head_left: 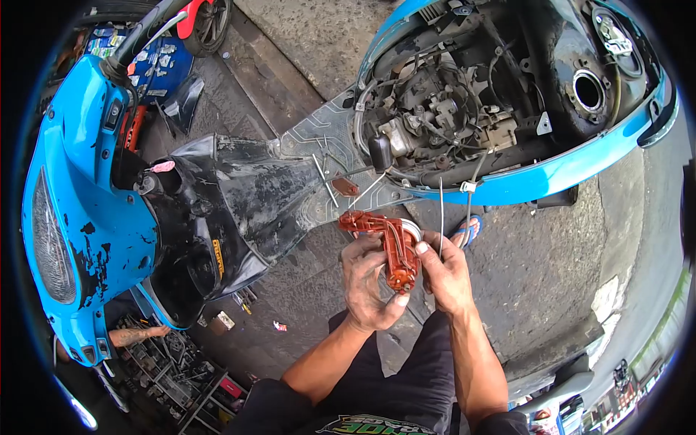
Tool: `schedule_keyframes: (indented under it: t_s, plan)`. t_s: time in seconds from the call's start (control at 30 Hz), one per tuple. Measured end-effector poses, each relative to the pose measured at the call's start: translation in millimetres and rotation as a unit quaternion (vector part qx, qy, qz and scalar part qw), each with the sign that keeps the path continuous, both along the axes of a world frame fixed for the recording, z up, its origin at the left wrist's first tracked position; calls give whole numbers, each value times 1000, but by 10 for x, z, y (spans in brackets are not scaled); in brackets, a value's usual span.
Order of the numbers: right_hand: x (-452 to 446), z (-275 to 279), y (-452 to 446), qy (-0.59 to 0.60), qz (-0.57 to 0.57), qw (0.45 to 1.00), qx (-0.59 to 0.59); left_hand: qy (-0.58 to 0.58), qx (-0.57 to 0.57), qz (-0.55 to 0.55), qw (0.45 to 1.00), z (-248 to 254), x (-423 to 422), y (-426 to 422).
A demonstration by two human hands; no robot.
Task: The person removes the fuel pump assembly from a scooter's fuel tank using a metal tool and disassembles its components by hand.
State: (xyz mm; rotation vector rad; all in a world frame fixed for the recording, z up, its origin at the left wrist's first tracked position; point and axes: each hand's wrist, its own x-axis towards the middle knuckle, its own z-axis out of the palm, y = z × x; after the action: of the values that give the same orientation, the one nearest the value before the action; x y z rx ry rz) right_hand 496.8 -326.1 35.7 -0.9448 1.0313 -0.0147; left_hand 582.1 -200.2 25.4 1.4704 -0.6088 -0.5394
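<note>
A reddish-orange, translucent part (397,250) with a pale ring along its right side is held up between my two hands, in front of my lap. My left hand (368,279) has its fingers curled round the part's left and lower side. On the right, my right hand (444,274) pinches the part's ringed edge, thumb on top. Just beyond lies a small reddish-brown piece (346,187) on the scooter's footboard (326,130). The open engine bay (442,109) is further off at the upper right.
The blue scooter front (90,167) fills the left. Another person's forearm (138,335) reaches over a tool tray (174,362) at lower left. A wheel (209,27) stands at the top. A thin cable (441,210) hangs beside my right hand.
</note>
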Motion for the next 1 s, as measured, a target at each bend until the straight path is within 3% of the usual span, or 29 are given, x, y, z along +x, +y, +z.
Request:
schedule_keyframes:
  t_s: [0.07, 0.13, 0.2, 0.23, 0.4, 0.47, 0.6, 0.7, 0.8, 0.93, 1.0]
  plan:
    - [-55, -61, 53, -81, -88, 986, 113, -34, -46, 20, 998, 31, 20, -14]
    - [-154, -139, 34, -79, -76, 985, 133, -50, -11, 54, 997, 44, -15, -55]
    - [-209, -138, 15, -199, -118, 958, 168, 173, -46, 111, 978, 4, -25, -120]
    - [-234, -134, 6, -217, -130, 947, 200, 267, -35, 49, 962, 51, 29, -107]
    - [-250, -31, -13, -204, -178, 932, 243, 398, -50, -72, 913, 20, 145, -358]
    - [-307, -58, -16, -201, -200, 918, 277, 417, -56, -45, 906, 1, 89, -418]
    - [-461, -155, -24, -207, -181, 928, 252, 364, -6, -45, 930, -44, 27, -455]
    - [-403, 84, -124, -127, -140, 975, 121, 433, -76, -41, 897, -56, 41, -462]
    - [-570, 217, -255, -15, -136, 990, 25, 409, -47, -68, 909, -51, 96, -514]
    - [-789, 386, -367, -140, -191, 972, 10, 341, 15, -76, 937, 77, 125, -616]
    - [-885, 399, -391, -137, -168, 976, -5, 362, 10, -66, 930, 116, 78, -663]
